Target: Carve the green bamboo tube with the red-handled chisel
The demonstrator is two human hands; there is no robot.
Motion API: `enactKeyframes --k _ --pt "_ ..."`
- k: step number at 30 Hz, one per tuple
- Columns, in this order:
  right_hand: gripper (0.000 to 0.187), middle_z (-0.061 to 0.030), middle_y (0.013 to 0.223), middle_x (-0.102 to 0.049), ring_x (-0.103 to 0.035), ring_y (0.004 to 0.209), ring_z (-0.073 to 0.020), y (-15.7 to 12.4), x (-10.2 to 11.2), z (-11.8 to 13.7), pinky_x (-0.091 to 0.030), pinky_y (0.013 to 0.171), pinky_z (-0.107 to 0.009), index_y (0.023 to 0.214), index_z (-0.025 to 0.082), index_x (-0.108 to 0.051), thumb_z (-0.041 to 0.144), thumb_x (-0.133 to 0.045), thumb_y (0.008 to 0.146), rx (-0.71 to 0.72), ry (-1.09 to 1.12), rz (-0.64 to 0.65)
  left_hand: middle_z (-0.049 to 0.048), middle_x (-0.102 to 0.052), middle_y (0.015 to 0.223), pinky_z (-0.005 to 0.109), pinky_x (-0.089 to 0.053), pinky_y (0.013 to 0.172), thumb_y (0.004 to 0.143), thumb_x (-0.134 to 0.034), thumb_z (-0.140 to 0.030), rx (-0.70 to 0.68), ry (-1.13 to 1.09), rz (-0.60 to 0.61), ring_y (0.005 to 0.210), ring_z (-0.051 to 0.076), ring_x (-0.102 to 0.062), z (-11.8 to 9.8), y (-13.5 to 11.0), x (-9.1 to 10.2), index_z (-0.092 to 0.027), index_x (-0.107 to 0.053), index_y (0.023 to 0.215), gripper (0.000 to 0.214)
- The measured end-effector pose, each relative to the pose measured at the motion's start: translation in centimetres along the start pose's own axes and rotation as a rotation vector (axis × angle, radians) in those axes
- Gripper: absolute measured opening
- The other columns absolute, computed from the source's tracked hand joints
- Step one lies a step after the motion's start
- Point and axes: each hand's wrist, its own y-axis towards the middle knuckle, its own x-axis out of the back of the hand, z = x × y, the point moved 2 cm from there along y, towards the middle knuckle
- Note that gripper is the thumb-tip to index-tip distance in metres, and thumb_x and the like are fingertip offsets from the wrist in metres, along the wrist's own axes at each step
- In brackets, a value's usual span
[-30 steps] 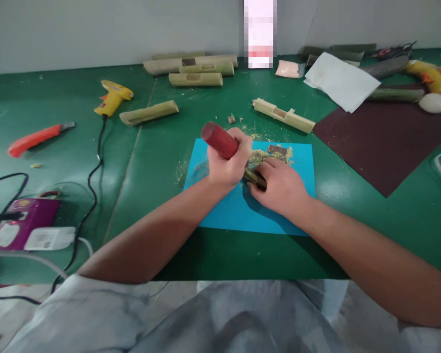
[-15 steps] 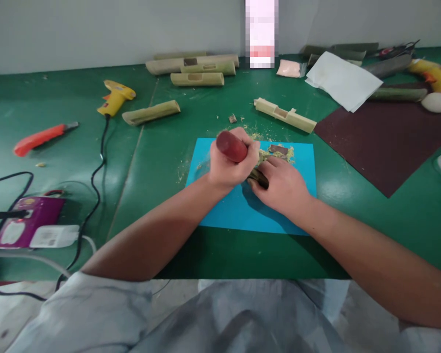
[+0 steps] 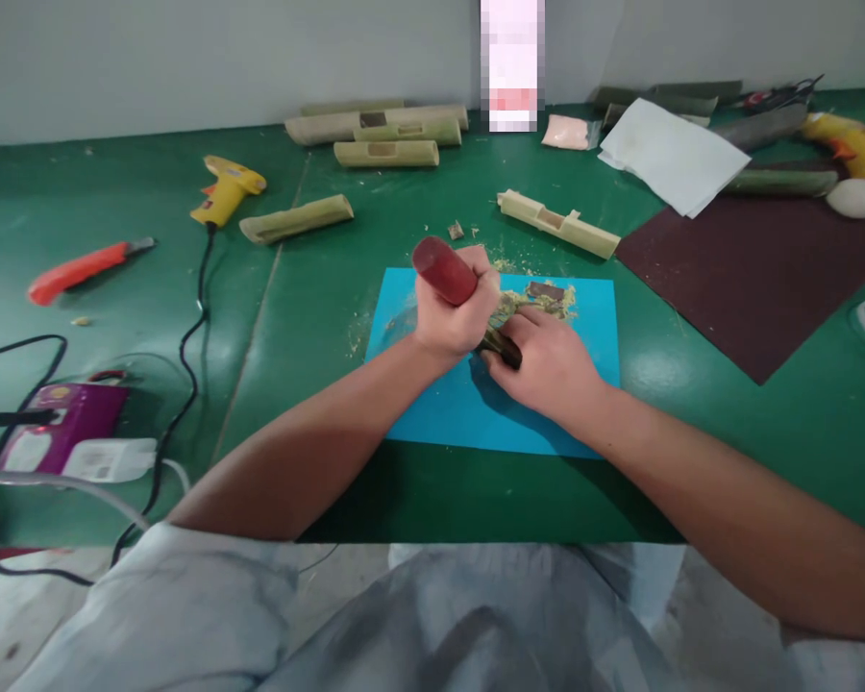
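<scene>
My left hand [image 3: 456, 317] is wrapped round the red wooden handle of a tool [image 3: 443, 270], whose working end is hidden behind my fingers. My right hand [image 3: 548, 363] presses down on a dark green bamboo piece [image 3: 503, 348] lying on a blue sheet [image 3: 548, 413]. Only the bamboo's near end shows between the two hands. Pale shavings [image 3: 540, 300] and a small brown chip lie on the sheet just beyond my hands.
On the green table are several cut bamboo sections [image 3: 382, 130], one notched piece [image 3: 556, 224], a yellow glue gun [image 3: 225, 189] with a black cord, an orange utility knife [image 3: 79, 270], a purple box [image 3: 54, 428], white paper [image 3: 674, 154] and a dark brown sheet [image 3: 753, 279].
The red handle tipped up and toward me half a second ago, then tilted back to the left. My right hand stayed on the bamboo piece.
</scene>
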Motion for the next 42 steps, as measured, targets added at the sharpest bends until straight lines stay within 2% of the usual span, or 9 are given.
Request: enactKeyframes --k 5,9,13,18,23,29,34,38,42 --pt "0.015 -0.0102 0.091 -0.067 -0.062 0.089 -0.0251 0.4 0.2 -0.5 -0.045 0.072 -0.036 0.083 0.02 -0.061 0.032 -0.061 0.091 -0.055 0.02 0.039 -0.0043 -0.041 0.044 0.033 -0.018 0.042 0.085 -0.07 -0.025 0.147 -0.175 -0.095 0.042 0.008 -0.036 1.4 -0.1 0.3 -0.021 -0.045 0.048 0.045" --pt "0.013 -0.0107 0.093 -0.068 -0.062 0.09 -0.0253 0.5 0.3 -0.6 -0.045 0.074 -0.036 0.083 0.02 -0.06 0.031 -0.061 0.09 -0.047 0.01 0.02 -0.0066 -0.045 0.047 0.031 -0.024 0.044 0.091 -0.072 -0.035 -0.007 -0.144 -0.206 0.045 0.004 -0.037 1.8 0.0 0.4 -0.022 -0.049 0.054 0.046" --pt "0.013 -0.0118 0.094 -0.068 -0.062 0.09 -0.0265 0.3 0.2 -0.4 -0.045 0.074 -0.037 0.085 0.019 -0.061 0.031 -0.062 0.089 -0.032 -0.008 0.001 -0.0037 -0.049 0.055 0.033 -0.029 0.049 0.091 -0.075 -0.042 0.086 -0.05 -0.152 0.052 0.008 -0.043 0.9 -0.2 0.2 -0.021 -0.054 0.056 0.046" --pt "0.013 -0.0111 0.096 -0.068 -0.062 0.093 -0.0267 0.3 0.2 -0.5 -0.044 0.073 -0.036 0.087 0.02 -0.061 0.032 -0.066 0.087 -0.04 -0.006 0.007 -0.0035 -0.048 0.057 0.032 -0.032 0.051 0.091 -0.074 -0.047 0.017 0.008 -0.067 0.052 0.008 -0.042 0.4 -0.4 0.3 -0.021 -0.051 0.058 0.049" --pt "0.016 -0.0082 0.09 -0.066 -0.061 0.085 -0.0237 0.2 0.1 -0.3 -0.04 0.068 -0.034 0.082 0.021 -0.058 0.034 -0.066 0.087 -0.063 0.056 0.021 -0.0022 -0.046 0.055 0.032 -0.027 0.05 0.09 -0.072 -0.036 -0.038 0.028 -0.007 0.05 0.009 -0.041 -0.1 -0.3 0.3 -0.02 -0.048 0.054 0.046" --pt "0.017 -0.0084 0.087 -0.065 -0.06 0.084 -0.0231 0.3 0.0 -0.2 -0.041 0.069 -0.034 0.078 0.021 -0.057 0.033 -0.063 0.089 -0.061 0.075 0.011 -0.0034 -0.038 0.045 0.032 -0.021 0.046 0.086 -0.068 -0.029 0.176 -0.122 -0.121 0.044 0.01 -0.035 -0.1 -0.4 0.3 -0.021 -0.042 0.049 0.046" --pt "0.014 -0.0095 0.091 -0.066 -0.061 0.087 -0.0241 0.3 0.1 -0.2 -0.042 0.07 -0.035 0.082 0.02 -0.06 0.032 -0.063 0.089 -0.063 0.046 0.015 -0.0045 -0.044 0.048 0.033 -0.026 0.048 0.088 -0.073 -0.035 0.109 -0.14 -0.23 0.046 0.008 -0.038 0.6 0.0 0.3 -0.022 -0.045 0.051 0.048" --pt "0.015 -0.0098 0.091 -0.066 -0.061 0.087 -0.0243 0.2 0.1 0.0 -0.042 0.07 -0.035 0.084 0.019 -0.06 0.033 -0.065 0.089 -0.075 0.036 0.032 -0.0042 -0.046 0.052 0.032 -0.03 0.049 0.087 -0.076 -0.044 0.133 -0.057 -0.182 0.049 0.007 -0.04 0.0 0.0 0.1 -0.021 -0.048 0.053 0.05" --pt "0.014 -0.0088 0.091 -0.065 -0.06 0.084 -0.0229 0.3 0.1 -0.1 -0.042 0.069 -0.035 0.082 0.02 -0.059 0.032 -0.064 0.089 -0.082 0.064 0.036 -0.0046 -0.041 0.047 0.03 -0.028 0.045 0.084 -0.074 -0.035 0.13 -0.054 -0.14 0.045 0.008 -0.036 -0.7 -0.6 -0.2 -0.021 -0.043 0.05 0.048"
